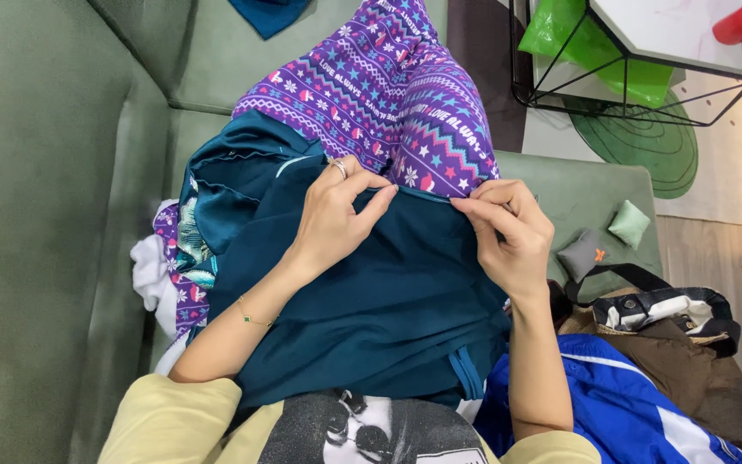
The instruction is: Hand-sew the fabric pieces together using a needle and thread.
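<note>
Teal garment (371, 301) lying across my lap, centre of frame, top edge running along middle. Left hand (332, 219) pinching that edge between thumb and fingers, right hand (508, 236) pinching same edge further right. Looks like I'm squaring up hem before folding; next move probably needs both pinches staying level, fabric pulled taut. Purple patterned leggings (388, 94) stretching toward top centre. Blue jacket (611, 404) bottom right, bag (672, 314) beside it, green sofa (36, 215) filling left.
</note>
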